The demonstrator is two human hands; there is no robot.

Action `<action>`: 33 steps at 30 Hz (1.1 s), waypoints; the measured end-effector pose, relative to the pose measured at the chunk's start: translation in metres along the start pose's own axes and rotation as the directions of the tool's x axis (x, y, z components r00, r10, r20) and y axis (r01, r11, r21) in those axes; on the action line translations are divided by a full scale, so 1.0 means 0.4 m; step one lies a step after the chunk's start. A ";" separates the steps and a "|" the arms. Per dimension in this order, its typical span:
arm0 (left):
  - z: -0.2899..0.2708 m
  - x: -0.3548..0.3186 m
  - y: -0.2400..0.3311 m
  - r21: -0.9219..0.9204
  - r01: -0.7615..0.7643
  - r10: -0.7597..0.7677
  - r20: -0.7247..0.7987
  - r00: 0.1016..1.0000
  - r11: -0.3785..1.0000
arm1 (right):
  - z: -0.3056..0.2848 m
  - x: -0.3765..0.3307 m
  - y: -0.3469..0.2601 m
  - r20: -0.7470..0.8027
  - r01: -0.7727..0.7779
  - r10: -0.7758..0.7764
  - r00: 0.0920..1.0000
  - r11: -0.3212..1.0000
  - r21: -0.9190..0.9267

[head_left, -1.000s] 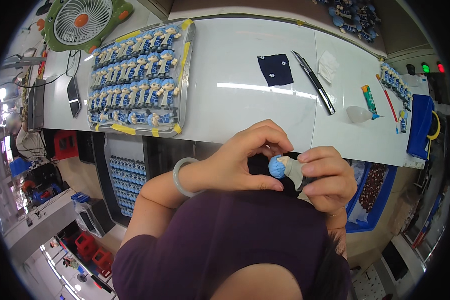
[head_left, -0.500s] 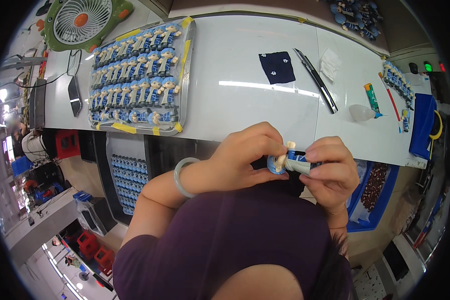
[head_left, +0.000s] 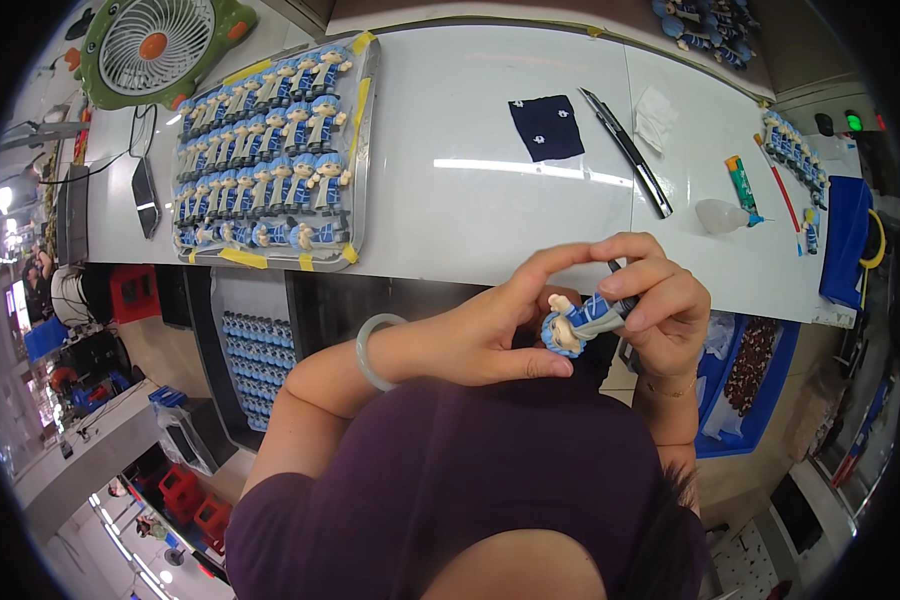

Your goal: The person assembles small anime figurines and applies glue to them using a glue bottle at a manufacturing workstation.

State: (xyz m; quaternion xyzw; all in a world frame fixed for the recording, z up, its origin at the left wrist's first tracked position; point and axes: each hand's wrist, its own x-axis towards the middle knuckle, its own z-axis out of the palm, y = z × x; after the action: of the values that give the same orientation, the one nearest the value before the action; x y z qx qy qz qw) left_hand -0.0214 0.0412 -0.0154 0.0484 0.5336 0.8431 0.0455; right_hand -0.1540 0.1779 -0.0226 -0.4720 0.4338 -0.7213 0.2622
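Observation:
My right hand [head_left: 665, 310] is closed on a small figurine [head_left: 582, 322] with blue hair, a blue outfit and a pale grey front, gripping it by its dark feet. The figurine tilts, its head toward my left hand [head_left: 510, 325]. That hand, below a pale bangle [head_left: 367, 352], curves around the head with thumb and fingers apart. Its thumb lies just under the hair, and its index finger arches over toward the right fingers. Whether its hidden fingers touch the figurine's back cannot be seen.
A tray [head_left: 368, 130] of similar figurines stands on the white table [head_left: 440, 220]. Dark cloth [head_left: 547, 128], a black pen-like tool [head_left: 630, 160], white tissue [head_left: 654, 120], a squeeze bottle [head_left: 720, 216] and a green tube [head_left: 741, 183] lie farther right. A green fan [head_left: 155, 45] stands far left.
The figurine has tipped, its feet end now higher. My left thumb and fingers have spread from its head, and the left index finger has reached up toward the right hand.

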 end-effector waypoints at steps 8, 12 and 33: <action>-0.012 -0.016 0.001 0.045 -0.016 0.015 0.035 0.999 0.999 | -0.070 -0.065 -0.018 -0.540 -0.025 -0.434 0.721 0.763 -0.646; -0.012 -0.006 -0.008 -0.036 -0.062 0.064 0.045 0.997 0.997 | -0.169 -0.091 0.004 -0.732 -0.260 -0.360 0.578 0.769 -0.584; -0.023 -0.013 -0.005 0.538 -0.167 0.248 -0.079 0.966 0.826 | -0.086 -0.071 -0.034 -0.561 -0.396 0.153 0.813 0.853 -0.341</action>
State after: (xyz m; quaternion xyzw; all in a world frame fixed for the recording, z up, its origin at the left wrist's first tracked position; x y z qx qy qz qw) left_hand -0.0176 0.0331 -0.0213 0.0551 0.7376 0.6654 -0.1008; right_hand -0.1731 0.2200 -0.0300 -0.2391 0.7049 -0.6557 0.1265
